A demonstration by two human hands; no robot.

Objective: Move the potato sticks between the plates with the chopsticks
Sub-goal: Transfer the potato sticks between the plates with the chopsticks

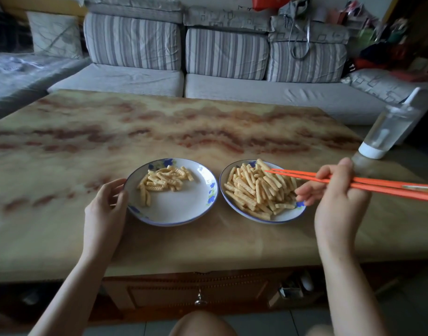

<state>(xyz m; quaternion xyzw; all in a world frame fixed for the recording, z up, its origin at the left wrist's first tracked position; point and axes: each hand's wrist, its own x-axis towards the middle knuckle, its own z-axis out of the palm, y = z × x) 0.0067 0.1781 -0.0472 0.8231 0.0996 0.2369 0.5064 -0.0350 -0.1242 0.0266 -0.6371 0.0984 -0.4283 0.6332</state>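
Note:
Two white plates with blue flower rims sit side by side on the marble-patterned table. The left plate (183, 204) carries a small heap of potato sticks (163, 181) in its far left part. The right plate (284, 215) is piled high with potato sticks (259, 187). My right hand (339, 190) grips a pair of orange chopsticks (353, 181); their tips hover over the far side of the right pile, with no stick between them. My left hand (108, 202) holds the left plate's rim with curled fingers.
A clear water bottle with a white base (387, 132) stands at the table's right edge. A striped grey sofa (208, 69) runs behind the table (159, 127). A drawer front (198, 292) and my knee (200, 323) lie below the near edge.

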